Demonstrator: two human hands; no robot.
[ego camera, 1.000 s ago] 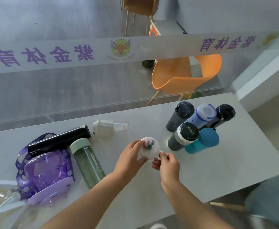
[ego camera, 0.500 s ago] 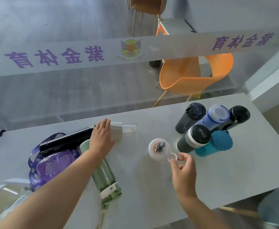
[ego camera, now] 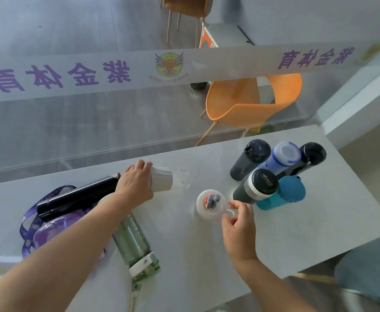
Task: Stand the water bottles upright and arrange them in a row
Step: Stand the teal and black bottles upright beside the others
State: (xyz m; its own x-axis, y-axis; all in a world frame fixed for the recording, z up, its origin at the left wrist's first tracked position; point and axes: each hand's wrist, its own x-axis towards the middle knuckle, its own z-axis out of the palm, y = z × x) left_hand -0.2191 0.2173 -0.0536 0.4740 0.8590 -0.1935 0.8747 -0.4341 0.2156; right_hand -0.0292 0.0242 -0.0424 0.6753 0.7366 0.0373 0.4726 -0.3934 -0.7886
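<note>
My left hand [ego camera: 137, 184] grips the white cap end of a clear bottle [ego camera: 168, 181] lying on the grey table [ego camera: 319, 221]. My right hand [ego camera: 238, 221] pinches the loop handle of a small white-lidded bottle [ego camera: 210, 204] standing mid-table. Several bottles stand clustered at the right: a dark grey one [ego camera: 251, 159], a blue-white one [ego camera: 281, 157], a black one [ego camera: 311, 155], a grey one with a black lid [ego camera: 257, 188] and a teal one [ego camera: 285, 194]. A black flask [ego camera: 76, 197], a green bottle [ego camera: 135, 244] and a purple bottle [ego camera: 47, 230] lie at the left.
A glass partition with purple lettering runs along the table's far edge. Behind it stand an orange chair [ego camera: 254, 102] and a brown chair [ego camera: 186, 5]. A purple strap [ego camera: 30, 212] loops around the lying bottles. The table's near edge runs diagonally at lower right.
My left hand left the white-lidded bottle, reached left and back, and closed on the lying clear bottle. My right hand stays at the small bottle's loop.
</note>
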